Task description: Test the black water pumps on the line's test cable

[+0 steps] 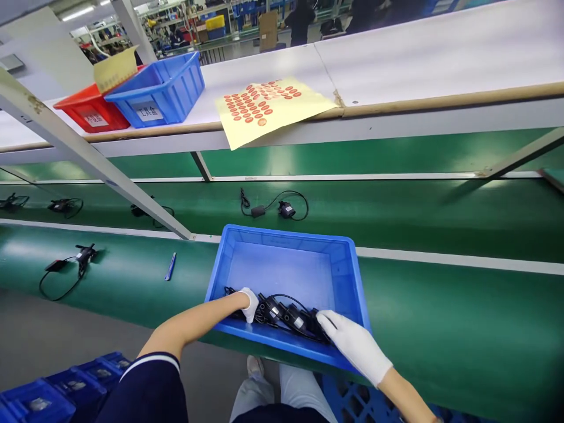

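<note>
In the head view a blue plastic bin (282,264) sits in front of me. Several black corded devices (295,317) lie in a row along its near wall, their cables bundled together. My left hand (249,304), in a white glove, reaches down at the left part of the row, closed around black cable; its fingertips are partly hidden. At the right end of the row my right hand (355,343), also gloved, has its fingers over a black device, with the thumb out of sight.
Another corded device (286,210) lies on the green belt (418,223) behind the bin. To the left are a device with its cable (83,255) and a blue pen (170,267). The white shelf (396,59) above holds red and blue bins (158,94) and a yellow sheet (273,108).
</note>
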The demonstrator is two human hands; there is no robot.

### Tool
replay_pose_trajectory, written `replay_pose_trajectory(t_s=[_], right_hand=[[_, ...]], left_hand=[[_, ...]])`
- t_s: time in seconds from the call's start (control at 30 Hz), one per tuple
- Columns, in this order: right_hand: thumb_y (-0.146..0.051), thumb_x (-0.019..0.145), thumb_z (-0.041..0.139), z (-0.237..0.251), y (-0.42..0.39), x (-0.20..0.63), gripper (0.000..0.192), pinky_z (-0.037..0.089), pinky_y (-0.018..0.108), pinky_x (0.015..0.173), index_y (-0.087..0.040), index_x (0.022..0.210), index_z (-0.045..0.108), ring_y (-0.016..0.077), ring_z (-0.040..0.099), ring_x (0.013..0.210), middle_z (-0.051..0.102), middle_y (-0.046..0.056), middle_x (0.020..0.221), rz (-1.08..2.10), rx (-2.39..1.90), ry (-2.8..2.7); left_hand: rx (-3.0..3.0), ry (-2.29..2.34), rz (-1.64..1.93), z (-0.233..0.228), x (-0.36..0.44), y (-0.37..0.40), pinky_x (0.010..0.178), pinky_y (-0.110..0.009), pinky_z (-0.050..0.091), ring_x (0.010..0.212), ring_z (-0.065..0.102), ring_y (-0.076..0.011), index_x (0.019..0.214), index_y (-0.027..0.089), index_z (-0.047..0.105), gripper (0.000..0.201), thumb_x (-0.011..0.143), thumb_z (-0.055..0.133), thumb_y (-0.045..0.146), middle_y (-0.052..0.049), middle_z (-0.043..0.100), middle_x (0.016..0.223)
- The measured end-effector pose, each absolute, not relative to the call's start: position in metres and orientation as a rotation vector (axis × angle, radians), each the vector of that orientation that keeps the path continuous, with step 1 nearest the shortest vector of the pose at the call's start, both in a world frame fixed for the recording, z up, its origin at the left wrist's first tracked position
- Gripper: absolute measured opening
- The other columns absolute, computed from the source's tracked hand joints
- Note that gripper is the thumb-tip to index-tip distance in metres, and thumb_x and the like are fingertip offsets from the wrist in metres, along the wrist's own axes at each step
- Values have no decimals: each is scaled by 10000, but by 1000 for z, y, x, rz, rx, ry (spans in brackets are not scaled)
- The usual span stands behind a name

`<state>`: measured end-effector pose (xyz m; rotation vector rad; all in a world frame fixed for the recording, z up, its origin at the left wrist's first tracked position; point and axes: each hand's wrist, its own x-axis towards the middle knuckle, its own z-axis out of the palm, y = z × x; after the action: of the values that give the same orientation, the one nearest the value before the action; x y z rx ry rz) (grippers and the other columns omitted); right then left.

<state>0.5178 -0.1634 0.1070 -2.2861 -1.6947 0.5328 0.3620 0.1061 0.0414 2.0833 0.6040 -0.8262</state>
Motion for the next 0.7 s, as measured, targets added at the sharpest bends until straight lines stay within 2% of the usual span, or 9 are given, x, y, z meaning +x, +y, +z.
replay_pose_trajectory(t_s=[0.1,0.17,0.27,0.33,0.4,0.5,0.63,0.7], right_hand=[[-64,833,340,102,-192,521,502,602,371,809,-208,1112,732,242,729,910,729,100,1204,550,-2354,-1497],[-132,856,353,98,-203,524,461,595,385,865,-209,1100,737,244,726,941,737,95,1186,565,-2406,-1314],[-368,916,406,91,-205,533,458,518,507,1022,-148,1190,699,335,655,1155,699,161,1247,527,-2515,-929],[-527,882,456,84,-201,542,636,455,591,1064,-87,1310,621,410,572,1261,626,225,1346,500,-2559,-660],[-585,837,481,77,-195,551,748,479,563,1046,-73,1376,565,406,583,1251,618,231,1354,550,-2527,-459],[-581,819,475,67,-185,554,742,543,431,990,-108,1385,565,318,675,1134,693,173,1259,675,-2400,-268],[-546,826,474,59,-170,535,760,503,401,1054,-97,1439,513,298,647,1194,655,169,1339,684,-2288,-137],[-507,859,480,55,-160,519,710,507,398,1043,-94,1436,507,284,654,1175,655,172,1334,647,-2264,-100]], left_hand=[[1975,585,-1023,46,366,107,849,-383,582,940,686,-192,1065,151,673,257,944,668,379,-48,698,1036],[1891,549,-1118,55,368,116,788,-353,587,844,687,-169,1001,141,680,261,943,668,395,-28,700,933],[1763,472,-1235,80,369,142,682,-303,574,695,658,-138,887,123,677,323,940,658,441,9,673,782],[1695,433,-1273,103,369,165,622,-281,553,618,627,-121,820,136,656,308,896,703,431,23,653,709],[1656,421,-1252,129,370,184,588,-277,535,591,619,-132,778,167,626,268,769,789,380,35,648,665],[1635,432,-1168,165,374,201,591,-284,529,630,648,-173,780,205,608,284,597,799,307,52,663,658],[1666,416,-1115,216,380,198,587,-281,509,645,644,-190,777,206,626,261,567,752,296,46,663,651],[1694,403,-1097,252,377,189,582,-271,490,654,633,-185,777,208,633,254,559,743,279,49,664,672]])
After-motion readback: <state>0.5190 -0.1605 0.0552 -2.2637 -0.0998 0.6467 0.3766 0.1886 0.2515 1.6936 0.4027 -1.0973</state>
